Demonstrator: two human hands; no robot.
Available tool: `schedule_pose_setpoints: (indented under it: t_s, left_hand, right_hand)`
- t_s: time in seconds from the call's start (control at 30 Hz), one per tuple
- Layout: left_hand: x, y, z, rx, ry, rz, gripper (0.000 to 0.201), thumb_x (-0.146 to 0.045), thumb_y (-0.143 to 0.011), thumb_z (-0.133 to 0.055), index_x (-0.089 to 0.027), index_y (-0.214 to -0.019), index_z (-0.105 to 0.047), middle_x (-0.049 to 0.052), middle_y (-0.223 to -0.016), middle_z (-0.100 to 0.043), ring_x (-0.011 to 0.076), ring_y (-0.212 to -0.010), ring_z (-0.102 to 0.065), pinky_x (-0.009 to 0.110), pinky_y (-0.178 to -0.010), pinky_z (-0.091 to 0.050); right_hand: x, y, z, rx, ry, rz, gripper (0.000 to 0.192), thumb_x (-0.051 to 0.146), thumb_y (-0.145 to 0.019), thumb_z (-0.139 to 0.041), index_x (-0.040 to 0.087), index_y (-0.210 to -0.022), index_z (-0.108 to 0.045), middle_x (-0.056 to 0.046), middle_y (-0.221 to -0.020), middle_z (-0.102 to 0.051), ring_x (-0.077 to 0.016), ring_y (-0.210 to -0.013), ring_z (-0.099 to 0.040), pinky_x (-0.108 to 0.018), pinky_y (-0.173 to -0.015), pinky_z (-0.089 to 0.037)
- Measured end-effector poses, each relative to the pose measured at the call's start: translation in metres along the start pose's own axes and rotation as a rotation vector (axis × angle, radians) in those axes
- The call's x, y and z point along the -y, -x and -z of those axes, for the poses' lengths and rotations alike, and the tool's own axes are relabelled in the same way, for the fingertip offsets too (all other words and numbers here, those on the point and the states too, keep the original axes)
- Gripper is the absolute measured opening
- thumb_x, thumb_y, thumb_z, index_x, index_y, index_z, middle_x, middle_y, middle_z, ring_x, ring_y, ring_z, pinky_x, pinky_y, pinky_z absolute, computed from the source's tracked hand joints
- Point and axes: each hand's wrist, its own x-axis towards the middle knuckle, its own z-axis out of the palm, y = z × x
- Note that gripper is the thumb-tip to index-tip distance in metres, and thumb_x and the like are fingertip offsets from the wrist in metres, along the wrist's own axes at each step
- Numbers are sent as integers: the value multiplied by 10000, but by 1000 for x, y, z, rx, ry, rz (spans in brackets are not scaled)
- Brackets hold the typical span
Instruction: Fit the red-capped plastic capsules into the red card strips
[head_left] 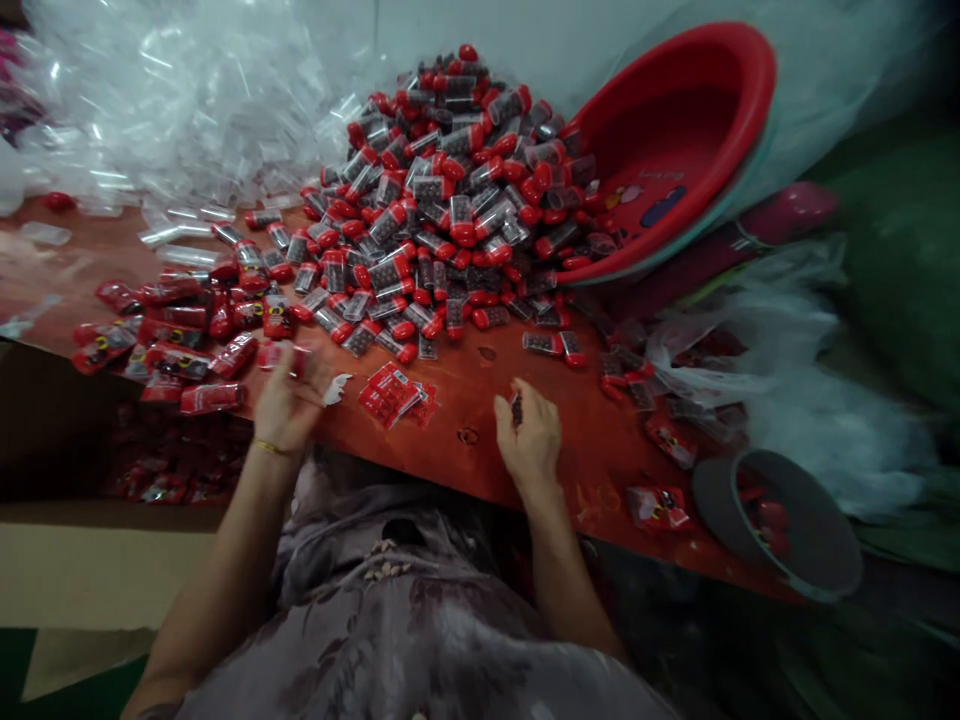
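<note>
My left hand (287,405), blurred by motion, is at the right end of a heap of red-wrapped tubes (180,360). A red-wrapped tube (301,360) is at its fingers, partly hidden by them. My right hand (531,435) is curled above the table around a small clear tube with dark contents (517,408); most of it is covered by the fingers. Between my hands lie several flat red printed sleeves (394,394) and a torn white scrap (337,388). Behind them rises a large pile of clear, red-capped tubes (427,230) filled with dark pieces.
A red basin (750,90) leans on its side at the pile's right. Clear empty tubes (202,110) fill the back left. A grey bowl (720,505) with red caps and plastic bags (795,370) are at right. Below the left table edge is an open cardboard box (97,570).
</note>
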Motion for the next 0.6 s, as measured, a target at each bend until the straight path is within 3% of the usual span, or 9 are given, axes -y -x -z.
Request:
schedule_pose_setpoints:
  t_s: [0.07, 0.13, 0.2, 0.27, 0.4, 0.5, 0.6]
  left_hand:
    - [-21, -14, 5, -35, 63, -78, 427, -559, -834, -478, -167, -911, -630, 109, -1028, -682, 185, -1046, -620, 290, -829, -522]
    - [-20, -16, 3, -28, 0, -166, 492, -595, -799, -500, -151, -965, -629, 136, -1104, -655, 208, -1070, -608, 318, -850, -514]
    - [2, -9, -5, 3, -243, -309, 426, -511, -719, -651, -156, -954, -655, 124, -1100, -663, 225, -1050, -614, 352, -897, -487]
    - [32, 0, -13, 129, -673, -518, 378, -419, -637, -749, -167, -913, -693, 124, -1093, -676, 277, -1101, -583, 428, -987, -414]
    - [73, 7, -15, 296, -1425, -766, 297, -353, -654, -754, -235, -924, -723, 109, -1280, -589, 367, -1320, -360, 567, -1092, -162]
    - [79, -1, -9, 292, -1624, -811, 210, -361, -762, -652, -260, -929, -730, 100, -1247, -615, 375, -1316, -366, 595, -1070, -155]
    - [79, -10, -4, 278, -1645, -854, 180, -341, -815, -581, -293, -897, -734, 68, -1208, -643, 355, -1300, -398, 602, -1062, -159]
  right_hand:
    - [-22, -1, 0, 15, 205, -30, 442, 416, -874, -452, 120, -1188, -550, -200, -1192, -585, -300, -1086, -524, -490, -918, -406]
    - [-33, 3, -4, 44, 298, -34, 472, 416, -891, -414, 109, -1234, -516, -213, -1252, -545, -313, -1140, -492, -500, -932, -394]
    - [-34, 9, -11, 55, 320, -4, 482, 405, -903, -388, 111, -1271, -487, -210, -1288, -517, -311, -1180, -465, -506, -960, -372]
    - [-29, 15, -16, 60, 318, 21, 484, 391, -909, -380, 113, -1296, -467, -211, -1316, -493, -308, -1207, -444, -513, -978, -358]
    - [-24, 17, -20, 60, 283, 19, 489, 383, -905, -399, 100, -1297, -474, -224, -1318, -487, -310, -1227, -430, -511, -978, -365]
    - [-26, 16, -20, 39, 254, 24, 482, 391, -899, -413, 112, -1284, -489, -215, -1310, -497, -308, -1215, -445, -505, -978, -367]
    - [-26, 16, -17, 6, 251, 29, 458, 391, -894, -425, 122, -1252, -518, -211, -1302, -507, -313, -1199, -460, -507, -958, -378]
